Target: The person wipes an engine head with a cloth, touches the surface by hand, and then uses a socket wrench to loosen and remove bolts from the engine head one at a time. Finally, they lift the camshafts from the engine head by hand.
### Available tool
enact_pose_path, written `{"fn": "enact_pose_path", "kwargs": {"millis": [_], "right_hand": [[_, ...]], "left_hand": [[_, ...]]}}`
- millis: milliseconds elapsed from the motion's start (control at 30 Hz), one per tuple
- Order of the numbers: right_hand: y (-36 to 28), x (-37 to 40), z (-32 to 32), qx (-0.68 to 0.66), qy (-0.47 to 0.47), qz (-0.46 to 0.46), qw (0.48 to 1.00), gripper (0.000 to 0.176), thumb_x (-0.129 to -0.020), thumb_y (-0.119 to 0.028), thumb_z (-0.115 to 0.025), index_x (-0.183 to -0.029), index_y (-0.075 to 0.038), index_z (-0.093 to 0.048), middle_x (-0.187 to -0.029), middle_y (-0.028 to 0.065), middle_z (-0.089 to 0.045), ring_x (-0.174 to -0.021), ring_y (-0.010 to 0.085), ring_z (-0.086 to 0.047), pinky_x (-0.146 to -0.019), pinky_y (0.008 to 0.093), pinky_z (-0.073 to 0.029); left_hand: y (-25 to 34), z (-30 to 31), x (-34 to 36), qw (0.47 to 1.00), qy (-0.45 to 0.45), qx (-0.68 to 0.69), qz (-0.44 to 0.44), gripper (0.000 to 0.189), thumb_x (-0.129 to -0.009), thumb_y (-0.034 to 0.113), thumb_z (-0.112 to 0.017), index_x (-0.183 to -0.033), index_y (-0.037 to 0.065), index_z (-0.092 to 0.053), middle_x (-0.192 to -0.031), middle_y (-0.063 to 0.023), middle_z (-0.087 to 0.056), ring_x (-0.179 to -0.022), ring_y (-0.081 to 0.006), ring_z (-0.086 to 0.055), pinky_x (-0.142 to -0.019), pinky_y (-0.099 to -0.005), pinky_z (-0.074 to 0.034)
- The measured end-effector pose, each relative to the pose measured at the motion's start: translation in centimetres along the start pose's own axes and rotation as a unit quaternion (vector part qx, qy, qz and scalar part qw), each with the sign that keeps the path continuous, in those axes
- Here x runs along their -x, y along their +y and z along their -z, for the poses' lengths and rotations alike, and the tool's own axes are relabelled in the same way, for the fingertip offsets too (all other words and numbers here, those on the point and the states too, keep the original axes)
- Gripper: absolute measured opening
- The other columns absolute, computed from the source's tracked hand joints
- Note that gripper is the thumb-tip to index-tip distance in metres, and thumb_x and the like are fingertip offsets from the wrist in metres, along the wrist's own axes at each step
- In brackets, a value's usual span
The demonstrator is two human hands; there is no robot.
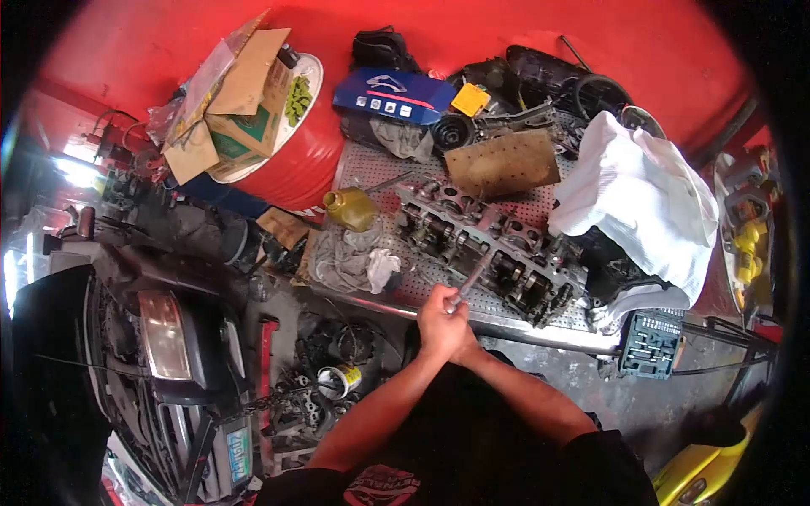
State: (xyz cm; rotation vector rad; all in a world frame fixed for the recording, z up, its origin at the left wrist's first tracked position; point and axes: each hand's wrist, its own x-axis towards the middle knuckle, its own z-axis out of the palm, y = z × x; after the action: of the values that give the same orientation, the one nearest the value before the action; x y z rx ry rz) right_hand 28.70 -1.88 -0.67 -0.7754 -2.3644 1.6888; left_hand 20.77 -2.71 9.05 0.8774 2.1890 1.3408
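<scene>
My left hand (441,319) is closed around the near end of a long metal wrench (477,277). My right hand (464,341) is pressed against it just to the right, closed at the same end, its fingers mostly hidden. The wrench's far end reaches onto a cylinder head (481,232) with exposed camshafts and lobes, which lies slantwise on a perforated metal bench top (430,285). How the wrench's tip meets the head is too small to make out.
Left of the head are grey rags (342,257) and an olive plastic bottle (351,209). Behind lie a brown flat plate (503,164) and a blue box (394,94). A white cloth (637,190) covers parts at right, above a socket set (651,344). A car (164,337) stands left.
</scene>
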Motion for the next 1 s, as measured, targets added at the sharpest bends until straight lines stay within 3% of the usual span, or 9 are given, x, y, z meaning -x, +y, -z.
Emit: {"fn": "enact_pose_path", "kwargs": {"millis": [67, 100, 167, 367, 700, 733, 833, 867, 1000], "right_hand": [[0.2, 0.4, 0.3, 0.094, -0.006, -0.057, 0.994, 0.046, -0.086, -0.04, -0.059, -0.107, 0.001, -0.059, -0.093, 0.0235, -0.067, -0.088, 0.0396, -0.066, -0.079, 0.0475, -0.052], [-8.8, 1.0, 7.3, -0.024, -0.194, -0.36, 0.912, 0.049, -0.085, -0.043, -0.059, -0.1, 0.003, -0.061, -0.084, 0.0233, -0.067, -0.075, 0.0349, -0.069, -0.07, 0.0458, -0.055], [-12.6, 2.2, 12.1, 0.031, -0.244, -0.409, 0.879, 0.047, -0.088, -0.042, -0.055, -0.097, 0.004, -0.062, -0.081, 0.0231, -0.067, -0.068, 0.0312, -0.069, -0.065, 0.0439, -0.056], [-9.8, 5.9, 9.9, 0.134, -0.086, -0.125, 0.979, 0.048, -0.091, -0.043, -0.054, -0.105, 0.002, -0.062, -0.09, 0.024, -0.067, -0.084, 0.0403, -0.066, -0.077, 0.0477, -0.053], [-4.1, 5.3, 4.4, 0.044, 0.012, -0.065, 0.997, 0.035, -0.094, -0.028, -0.051, -0.115, 0.0, -0.057, -0.095, 0.0282, -0.064, -0.093, 0.0443, -0.061, -0.08, 0.0504, -0.05], [-2.1, 4.9, 3.6, 0.041, 0.007, -0.022, 0.999, 0.034, -0.094, -0.027, -0.051, -0.114, 0.0, -0.057, -0.095, 0.0274, -0.064, -0.093, 0.0437, -0.061, -0.081, 0.0496, -0.05], [-1.0, 2.9, 0.2, -0.141, 0.02, 0.004, 0.99, 0.027, -0.088, -0.022, -0.057, -0.103, 0.0, -0.062, -0.095, 0.0259, -0.066, -0.092, 0.0411, -0.063, -0.081, 0.0466, -0.05], [-1.1, 2.4, -0.9, -0.228, 0.029, -0.006, 0.973, 0.024, -0.086, -0.02, -0.06, -0.099, 0.0, -0.064, -0.095, 0.0256, -0.066, -0.091, 0.0401, -0.064, -0.081, 0.0455, -0.05], [-0.5, 0.8, -1.3, -0.064, -0.003, 0.015, 0.998, 0.02, -0.084, -0.016, -0.059, -0.094, -0.001, -0.065, -0.091, 0.0255, -0.066, -0.091, 0.0401, -0.064, -0.081, 0.0458, -0.05]], "left_hand": [[1.0, 0.9, -1.0, 0.95, -0.014, 0.226, 0.214, 0.021, -0.079, 0.001, -0.07, -0.094, 0.002, -0.055, -0.078, -0.0081, -0.062, -0.056, -0.0165, -0.057, -0.052, -0.0324, -0.051], [1.4, 1.2, -0.8, 0.89, -0.023, 0.327, 0.318, 0.02, -0.08, 0.0, -0.07, -0.093, 0.003, -0.054, -0.077, -0.0081, -0.061, -0.052, -0.016, -0.055, -0.048, -0.0327, -0.05], [1.6, -0.8, 1.0, 0.869, 0.044, 0.358, 0.337, 0.02, -0.081, 0.001, -0.07, -0.091, 0.004, -0.052, -0.073, -0.0073, -0.056, -0.048, -0.0164, -0.053, -0.041, -0.0345, -0.049], [1.4, 1.3, 2.1, 0.846, 0.03, 0.421, 0.327, 0.019, -0.084, 0.001, -0.067, -0.096, 0.002, -0.054, -0.074, -0.0081, -0.057, -0.05, -0.0158, -0.054, -0.042, -0.0344, -0.05], [-0.9, -0.2, 1.9, 0.945, -0.006, 0.275, 0.179, 0.015, -0.087, -0.001, -0.063, -0.099, -0.002, -0.054, -0.073, -0.0057, -0.057, -0.049, -0.0108, -0.053, -0.042, -0.028, -0.048], [-1.1, -0.1, 2.2, 0.958, -0.019, 0.239, 0.157, 0.018, -0.083, 0.0, -0.067, -0.097, 0.001, -0.056, -0.075, -0.0093, -0.059, -0.054, -0.0193, -0.06, -0.047, -0.0342, -0.051], [-0.9, 0.2, 2.0, 0.968, 0.023, -0.15, -0.201, 0.025, -0.076, 0.001, -0.07, -0.098, 0.004, -0.059, -0.081, -0.015, -0.063, -0.065, -0.031, -0.065, -0.057, -0.0402, -0.053], [-0.8, 0.7, 2.0, 0.971, -0.015, -0.192, -0.145, 0.033, -0.07, 0.001, -0.07, -0.101, 0.008, -0.061, -0.089, -0.019, -0.064, -0.075, -0.0388, -0.064, -0.067, -0.0425, -0.053], [-3.0, 1.4, 0.6, 0.992, -0.015, -0.088, -0.088, 0.026, -0.076, -0.001, -0.068, -0.1, 0.004, -0.059, -0.075, -0.0118, -0.063, -0.062, -0.0235, -0.064, -0.055, -0.0371, -0.051]]}}
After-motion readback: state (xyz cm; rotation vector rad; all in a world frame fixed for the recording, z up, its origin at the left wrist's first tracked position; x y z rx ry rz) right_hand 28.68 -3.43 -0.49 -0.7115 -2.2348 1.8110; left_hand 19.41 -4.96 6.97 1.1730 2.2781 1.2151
